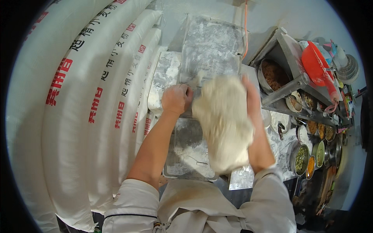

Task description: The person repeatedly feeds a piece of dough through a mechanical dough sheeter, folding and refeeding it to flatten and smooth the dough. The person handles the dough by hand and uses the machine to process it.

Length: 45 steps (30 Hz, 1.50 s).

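Note:
A large lump of pale dough, blurred by motion, is up in front of me over the machine's metal housing. My right hand is pressed along the dough's right side and holds it, with part of the palm hidden behind. To the left of the dough, my left hand is curled into a fist at the floury metal edge. A small scrap of dough shows just beyond its knuckles. Whether the left fingers hold anything is hidden. Below the dough lies a flour-dusted grey metal tray.
Stacked white flour sacks wall off the left side. A floured metal panel stands ahead. On the right, a metal shelf carries a red plastic scoop and a bowl of brown filling; bowls of chopped greens stand below.

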Available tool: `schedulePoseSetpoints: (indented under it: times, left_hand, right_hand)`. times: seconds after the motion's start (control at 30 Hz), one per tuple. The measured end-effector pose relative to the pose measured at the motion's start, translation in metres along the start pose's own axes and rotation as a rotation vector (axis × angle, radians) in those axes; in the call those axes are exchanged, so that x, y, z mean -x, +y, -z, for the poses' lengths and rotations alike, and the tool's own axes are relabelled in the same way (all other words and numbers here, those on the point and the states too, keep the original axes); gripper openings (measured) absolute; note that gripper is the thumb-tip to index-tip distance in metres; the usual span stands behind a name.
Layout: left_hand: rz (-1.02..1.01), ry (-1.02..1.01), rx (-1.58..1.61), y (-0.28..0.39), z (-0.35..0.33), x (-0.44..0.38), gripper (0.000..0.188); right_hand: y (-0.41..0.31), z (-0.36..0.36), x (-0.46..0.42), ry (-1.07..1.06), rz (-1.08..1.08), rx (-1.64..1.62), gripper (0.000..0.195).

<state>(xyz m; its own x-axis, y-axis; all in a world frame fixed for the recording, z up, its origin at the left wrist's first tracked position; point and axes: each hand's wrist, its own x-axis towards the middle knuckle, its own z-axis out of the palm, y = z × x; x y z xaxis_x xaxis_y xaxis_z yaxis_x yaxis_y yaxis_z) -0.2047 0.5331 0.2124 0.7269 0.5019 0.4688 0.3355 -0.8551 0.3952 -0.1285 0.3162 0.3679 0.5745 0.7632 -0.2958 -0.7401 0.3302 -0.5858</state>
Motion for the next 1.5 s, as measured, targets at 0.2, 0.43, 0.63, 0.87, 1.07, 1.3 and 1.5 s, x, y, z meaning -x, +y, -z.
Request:
schedulePoseSetpoints:
  times: [0.2, 0.43, 0.63, 0.87, 1.07, 1.3, 1.5]
  left_hand:
    - [-0.046, 0.049, 0.027, 0.011, -0.002, 0.0, 0.024]
    - [-0.006, 0.044, 0.03, 0.014, -0.004, 0.001, 0.023]
    - [0.011, 0.03, -0.005, 0.007, 0.001, 0.001, 0.023]
    - [-0.004, -0.01, -0.068, 0.003, 0.001, 0.002, 0.022]
    - [-0.061, 0.011, -0.028, 0.026, -0.01, -0.006, 0.022]
    - [-0.023, -0.023, -0.086, 0.01, 0.001, 0.0, 0.024]
    - [-0.01, -0.03, -0.1, 0.011, 0.005, 0.0, 0.026]
  right_hand:
    - [-0.102, 0.018, -0.116, 0.182, 0.831, 1.252, 0.056]
    - [-0.057, 0.101, -0.136, -0.247, 0.683, 1.873, 0.055]
    - [0.019, 0.112, -0.057, 0.211, 0.735, 1.257, 0.021]
    - [0.237, 0.213, -0.002, -0.633, -0.685, 1.156, 0.09]
    - [0.225, 0.368, -0.136, -0.038, -0.314, 0.462, 0.07]
    - [0.223, 0.305, -0.12, -0.366, -0.07, -0.76, 0.048]
    - [0.234, 0.294, -0.122, -0.443, -0.066, -0.712, 0.042]
